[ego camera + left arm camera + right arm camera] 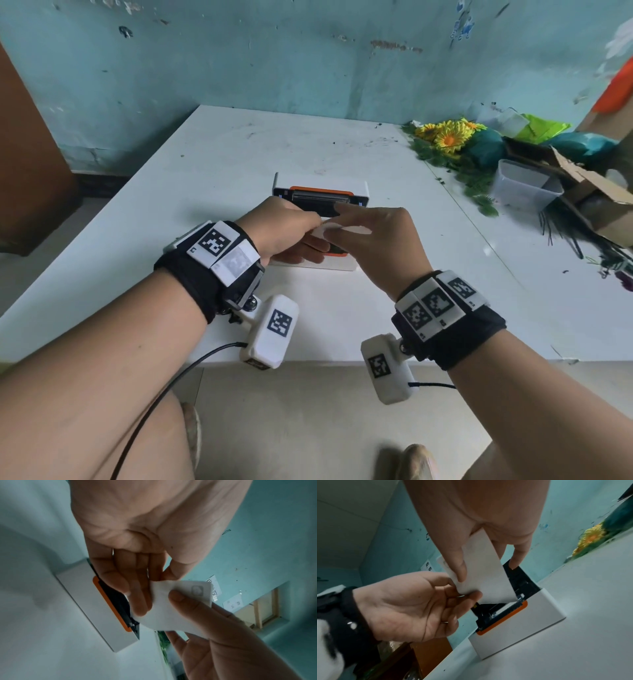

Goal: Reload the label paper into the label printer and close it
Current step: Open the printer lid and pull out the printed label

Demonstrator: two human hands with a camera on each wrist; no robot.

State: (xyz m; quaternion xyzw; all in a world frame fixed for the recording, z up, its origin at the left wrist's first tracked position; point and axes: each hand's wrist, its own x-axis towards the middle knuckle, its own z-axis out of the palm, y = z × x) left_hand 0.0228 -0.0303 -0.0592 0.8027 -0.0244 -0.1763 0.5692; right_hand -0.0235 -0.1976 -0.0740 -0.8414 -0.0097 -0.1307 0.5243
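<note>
The label paper [486,574] is a white strip running up out of the open label printer [518,627], held between both hands just above the cavity. The right hand [488,520] pinches the strip's upper part between thumb and fingers, one finger pointing down toward the black interior. The left hand [412,605] pinches the strip's near edge from the side, its fingers curled against it. The roll itself is hidden; whether it is seated cannot be told. The printer's lid [322,192] stands open on the far side of the hands, its orange rim showing. The printer rests on a white table [212,164]; plastic flowers [448,135] lie well off beyond the right hand.

Risks, as judged: the strip is bent between two grips, and uneven pull could crease or tear it. If it lies skewed across the orange-edged slot at closing, the lid may trap it crooked and jam the feed. Too little paper left past the slot would fail to feed.
</note>
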